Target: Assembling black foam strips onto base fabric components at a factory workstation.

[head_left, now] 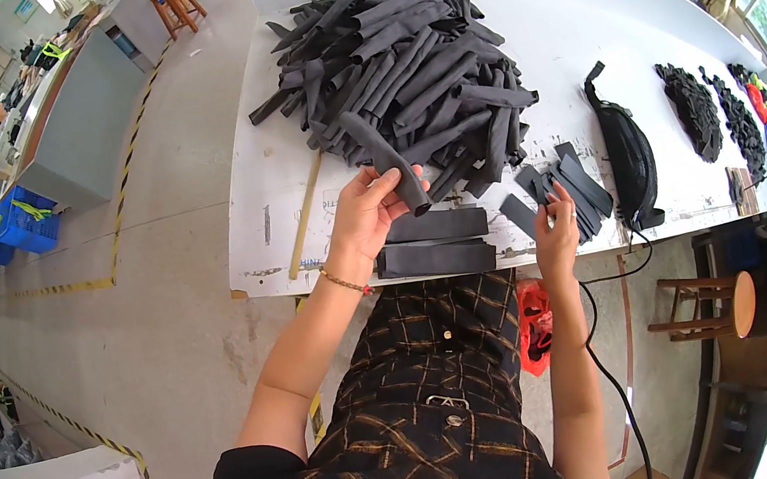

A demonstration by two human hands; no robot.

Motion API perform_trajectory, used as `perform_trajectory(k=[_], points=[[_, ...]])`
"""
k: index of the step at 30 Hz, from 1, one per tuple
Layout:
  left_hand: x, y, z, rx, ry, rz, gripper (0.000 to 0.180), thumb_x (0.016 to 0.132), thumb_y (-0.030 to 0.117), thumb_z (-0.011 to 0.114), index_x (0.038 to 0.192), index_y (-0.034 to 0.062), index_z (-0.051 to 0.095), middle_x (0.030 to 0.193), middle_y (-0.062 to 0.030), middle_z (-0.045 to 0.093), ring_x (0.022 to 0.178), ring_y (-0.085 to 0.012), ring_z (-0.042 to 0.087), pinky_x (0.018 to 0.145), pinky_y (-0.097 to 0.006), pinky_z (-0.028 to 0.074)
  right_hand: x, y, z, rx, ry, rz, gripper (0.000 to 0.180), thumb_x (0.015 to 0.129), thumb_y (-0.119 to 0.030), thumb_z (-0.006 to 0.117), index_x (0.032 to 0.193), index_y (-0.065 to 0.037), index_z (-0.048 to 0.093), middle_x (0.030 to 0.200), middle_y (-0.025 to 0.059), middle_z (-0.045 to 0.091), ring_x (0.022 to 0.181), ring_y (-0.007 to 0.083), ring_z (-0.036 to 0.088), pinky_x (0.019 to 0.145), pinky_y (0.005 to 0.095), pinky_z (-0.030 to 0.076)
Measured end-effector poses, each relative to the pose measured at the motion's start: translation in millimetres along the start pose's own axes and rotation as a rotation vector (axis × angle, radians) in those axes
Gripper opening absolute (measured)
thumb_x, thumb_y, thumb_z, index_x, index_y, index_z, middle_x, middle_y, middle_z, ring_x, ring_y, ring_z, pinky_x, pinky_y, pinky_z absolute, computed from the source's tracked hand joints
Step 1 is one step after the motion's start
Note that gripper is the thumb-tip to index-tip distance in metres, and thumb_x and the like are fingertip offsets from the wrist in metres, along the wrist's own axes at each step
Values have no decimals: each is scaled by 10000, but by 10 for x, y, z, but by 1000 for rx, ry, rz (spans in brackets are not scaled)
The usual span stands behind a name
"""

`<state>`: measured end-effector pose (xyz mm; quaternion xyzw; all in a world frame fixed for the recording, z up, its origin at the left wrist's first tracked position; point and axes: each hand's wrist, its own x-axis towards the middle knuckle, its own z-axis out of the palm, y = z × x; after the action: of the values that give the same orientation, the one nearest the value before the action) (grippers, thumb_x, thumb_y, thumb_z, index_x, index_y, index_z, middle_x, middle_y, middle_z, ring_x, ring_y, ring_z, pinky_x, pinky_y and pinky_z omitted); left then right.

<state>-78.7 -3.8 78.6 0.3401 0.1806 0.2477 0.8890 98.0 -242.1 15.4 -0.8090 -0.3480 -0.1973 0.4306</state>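
One strip point(585, 183) to separate next, probably mid-pickup: pinching tube point(380, 152) in left hand point(362, 214), with right hand point(555, 229) half-curled, can't tell if gripping.

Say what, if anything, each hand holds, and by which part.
The left hand holds a dark tube-like piece near its lower end. The right hand is at the flat dark strips; whether it grips one cannot be told.

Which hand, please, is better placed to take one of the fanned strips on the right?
Probably the right hand: it is at those strips, while the left hand holds a dark piece.
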Motion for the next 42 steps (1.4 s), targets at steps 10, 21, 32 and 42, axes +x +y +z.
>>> perform_trajectory(k=[10, 21, 32, 42], points=[[60, -138, 32, -47, 78, -62, 228, 992, 97, 485, 1124, -80, 545, 1174, -181, 632, 997, -313, 671, 837, -381, 596, 78, -777, 3, 624, -226, 401, 152, 878, 16, 647, 882, -18, 499, 842, 28, 574, 735, 74, 503, 664, 214, 427], [157, -316, -345, -118, 133, 6, 201, 979, 83, 505, 1110, -57, 563, 1098, -205, 648, 988, -347, 662, 862, -444, 571, -1067, -882, 80, 409, -676, 806, 346, 857, -278, 745, 790, 10, 566, 627, 59, 609, 547, 123, 576, 519, 280, 462], [18, -214, -263, -111, 144, 40, 210, 992, 84, 482, 1131, -59, 549, 1186, -211, 627, 1000, -347, 671, 829, -404, 601, -1340, -1010, 111, 893, -554, 949, 262, 850, -50, 693, 1050, 3, 533, 882, 3, 570, 783, 74, 523, 708, 213, 435], [-59, -222, 1, -103, 62, -44, 261, 991, 73, 463, 1196, -81, 512, 1202, -193, 622, 1051, -325, 653, 878, -399, 587, -183, -1164, -436, 962, -666, 550, 183, 808, -62, 625, 930, -23, 495, 960, 67, 581, 839, 184, 558, 762, 306, 466]])
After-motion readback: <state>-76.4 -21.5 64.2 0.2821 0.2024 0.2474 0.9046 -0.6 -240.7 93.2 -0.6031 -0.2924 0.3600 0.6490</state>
